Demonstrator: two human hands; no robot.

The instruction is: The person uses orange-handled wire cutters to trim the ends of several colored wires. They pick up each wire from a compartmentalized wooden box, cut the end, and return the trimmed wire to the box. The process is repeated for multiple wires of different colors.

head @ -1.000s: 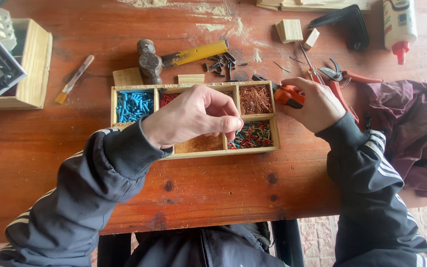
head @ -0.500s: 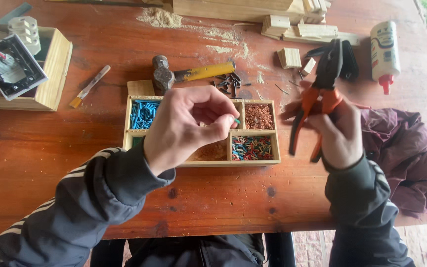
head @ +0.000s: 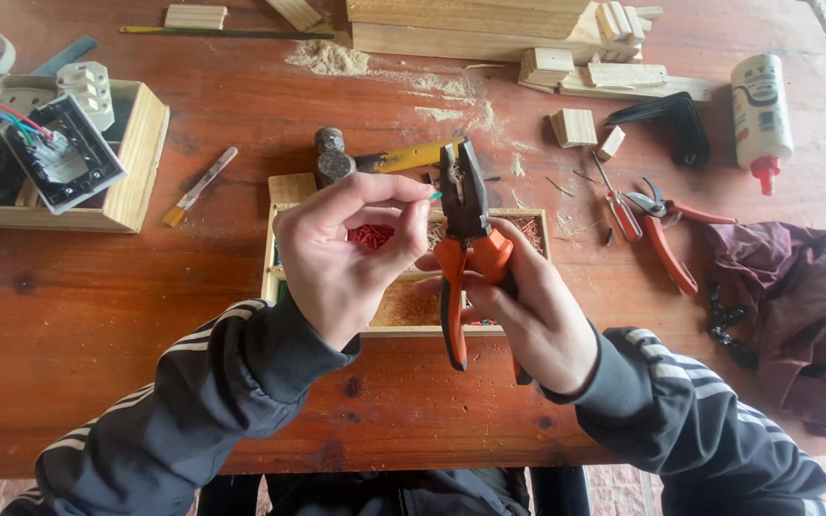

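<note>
Now the right hand [head: 537, 320] holds orange-handled pliers [head: 466, 248] upright, and the left hand [head: 341, 253] pinches a small green piece [head: 435, 196] beside the plier head, above the compartment tray [head: 274, 277] near the front edge of the table [head: 97, 325]. It seems the piece must go exactly between the jaws. Farther away lie a hammer [head: 336, 162], red cutters [head: 666, 225] and a glue bottle [head: 760, 110]; nothing blocks.

Orange-handled pliers [head: 466, 253] stand upright, dark jaws up, beside a tiny green wire piece [head: 436, 196] above the compartment box.
</note>
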